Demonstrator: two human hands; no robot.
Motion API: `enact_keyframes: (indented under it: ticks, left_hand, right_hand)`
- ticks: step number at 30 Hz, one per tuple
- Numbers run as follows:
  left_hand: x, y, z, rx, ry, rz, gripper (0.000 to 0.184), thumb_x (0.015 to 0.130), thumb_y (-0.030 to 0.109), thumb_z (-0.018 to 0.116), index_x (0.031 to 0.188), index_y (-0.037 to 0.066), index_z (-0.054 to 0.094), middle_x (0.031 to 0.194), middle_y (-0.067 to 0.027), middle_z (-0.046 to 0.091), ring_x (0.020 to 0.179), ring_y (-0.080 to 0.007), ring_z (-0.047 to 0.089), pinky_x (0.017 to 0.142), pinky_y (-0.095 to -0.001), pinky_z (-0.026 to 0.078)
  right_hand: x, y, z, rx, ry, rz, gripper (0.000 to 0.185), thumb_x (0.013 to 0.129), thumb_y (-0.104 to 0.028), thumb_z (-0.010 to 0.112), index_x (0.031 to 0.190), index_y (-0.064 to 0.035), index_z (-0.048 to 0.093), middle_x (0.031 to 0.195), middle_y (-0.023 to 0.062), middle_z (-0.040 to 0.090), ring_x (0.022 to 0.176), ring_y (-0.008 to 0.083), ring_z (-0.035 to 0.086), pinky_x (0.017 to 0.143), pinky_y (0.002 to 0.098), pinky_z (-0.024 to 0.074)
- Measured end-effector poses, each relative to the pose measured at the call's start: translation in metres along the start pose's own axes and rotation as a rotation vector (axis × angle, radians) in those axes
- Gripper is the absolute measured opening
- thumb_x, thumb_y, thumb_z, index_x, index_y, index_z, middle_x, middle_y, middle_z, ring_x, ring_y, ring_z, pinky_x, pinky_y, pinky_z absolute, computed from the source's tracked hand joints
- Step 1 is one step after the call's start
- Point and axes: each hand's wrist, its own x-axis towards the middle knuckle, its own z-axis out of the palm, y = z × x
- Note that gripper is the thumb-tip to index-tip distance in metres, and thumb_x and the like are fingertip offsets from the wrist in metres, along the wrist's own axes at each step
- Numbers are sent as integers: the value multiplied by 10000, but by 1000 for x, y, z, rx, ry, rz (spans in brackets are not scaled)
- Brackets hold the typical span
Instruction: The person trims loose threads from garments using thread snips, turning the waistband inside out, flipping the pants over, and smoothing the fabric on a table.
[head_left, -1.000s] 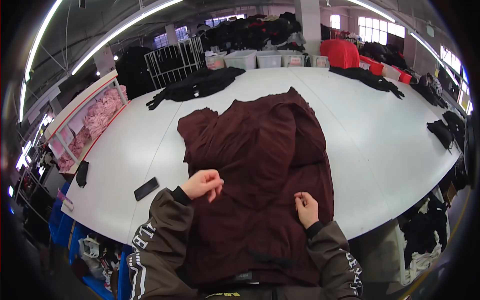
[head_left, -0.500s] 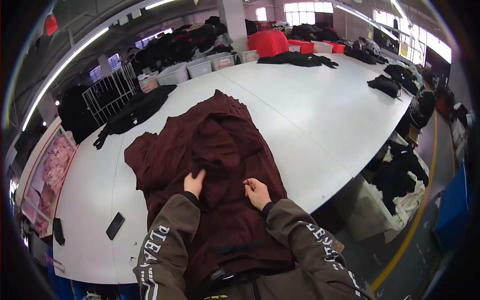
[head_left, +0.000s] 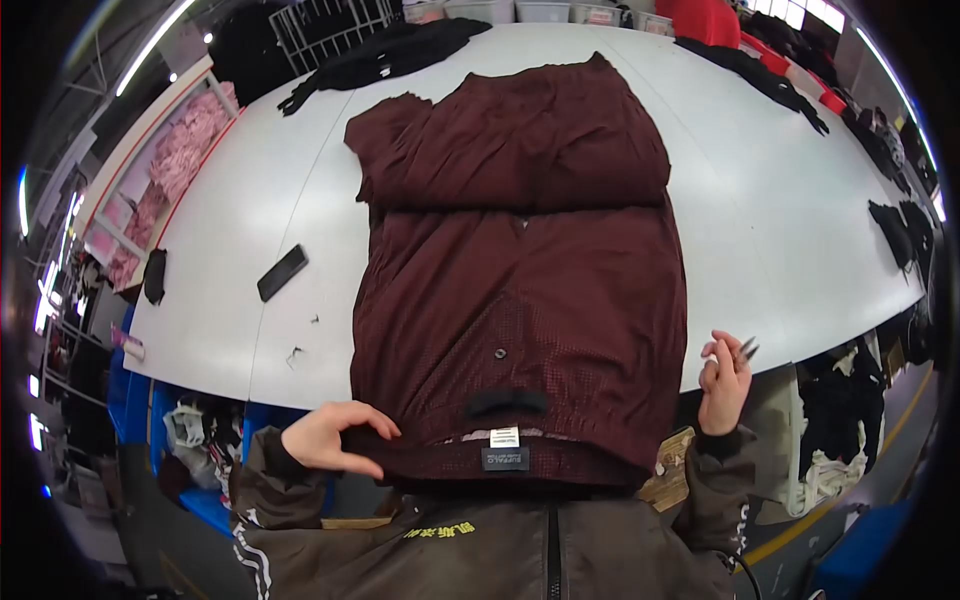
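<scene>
A maroon garment (head_left: 520, 290) lies in front of me, its far part folded over and its near edge against my body. A dark label (head_left: 505, 459), a white tag and a small button show near that edge. My left hand (head_left: 342, 437) is at the garment's near left corner, thumb and fingers apart around the edge of the cloth. Off the right side, my right hand (head_left: 724, 384) is raised with fingers curled around a small pointed metal tool (head_left: 748, 349), clear of the garment.
On the white table (head_left: 800, 270) a black phone (head_left: 283, 273) and thread scraps lie left of the garment. Black garments (head_left: 390, 55) lie along the far edge. Pink cloth (head_left: 190, 145) fills a rack at left. A bin of dark and white cloth (head_left: 840, 430) stands below right.
The view has tilted down. My left hand has moved to the garment's near left corner, my right hand out past its right side. The cloth's near part now lies flatter, with the button exposed.
</scene>
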Motion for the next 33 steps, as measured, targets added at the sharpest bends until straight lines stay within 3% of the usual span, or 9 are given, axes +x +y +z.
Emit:
enact_keyframes:
  ticks: [3,7,10,16,21,26,30,32,33]
  left_hand:
    - [-3,12,16,137,127,-3,211,764,138,705,924,24,629,931,-91,650,798,-232,597,770,-303,471]
    - [0,19,35,381,283,8,241,714,125,724,914,38,622,902,-82,640,773,-227,578,756,-294,465]
    - [-3,16,44,653,348,15,260,653,76,708,895,45,619,887,-71,624,765,-227,554,738,-288,456]
    - [-16,8,45,745,437,-131,315,574,25,659,884,54,614,917,-59,600,785,-221,534,718,-291,448]
    - [-37,19,32,483,616,284,304,529,15,630,828,64,610,911,-60,571,754,-232,514,676,-294,441]
    - [-15,1,56,494,319,-107,221,598,-10,633,807,61,628,912,-72,575,684,-212,499,630,-276,432]
    - [-25,14,53,216,376,-375,229,646,-37,622,862,33,652,898,-83,572,721,-202,510,660,-272,424]
    - [-26,1,36,164,270,-245,235,839,4,547,1055,45,631,1046,-83,596,780,-176,557,704,-234,442]
    - [-19,-7,35,170,274,-237,235,839,4,547,1055,45,631,1046,-83,596,780,-176,557,704,-234,442]
  right_hand:
    - [-35,-40,26,-76,-177,52,194,875,-51,551,1061,-23,596,835,56,600,449,20,337,413,162,260]
    - [-73,-64,58,-663,-765,-183,410,646,-19,701,1048,-24,619,905,87,592,616,151,518,556,227,423]
    - [-96,-56,57,-978,-658,-396,436,591,29,636,1025,-8,616,883,80,557,623,169,483,519,235,374]
    - [-100,-51,37,-1065,-507,-444,339,560,48,610,890,-24,642,902,89,537,625,220,495,544,296,407]
    - [-108,-95,15,-968,-470,-637,266,546,62,589,800,-10,621,876,90,529,595,219,478,535,291,389]
    - [-123,-49,9,-1062,-419,-296,239,590,83,582,811,3,630,807,82,551,601,182,479,549,257,382]
    - [-122,-54,4,-640,-267,179,205,661,104,585,841,22,638,806,77,591,629,129,488,569,217,375]
    - [-104,-62,-2,-629,-355,397,116,786,28,564,870,19,643,815,76,625,644,99,504,595,196,398]
    - [-92,-59,1,-626,-354,386,116,786,28,564,870,19,643,815,76,625,644,99,504,595,196,398]
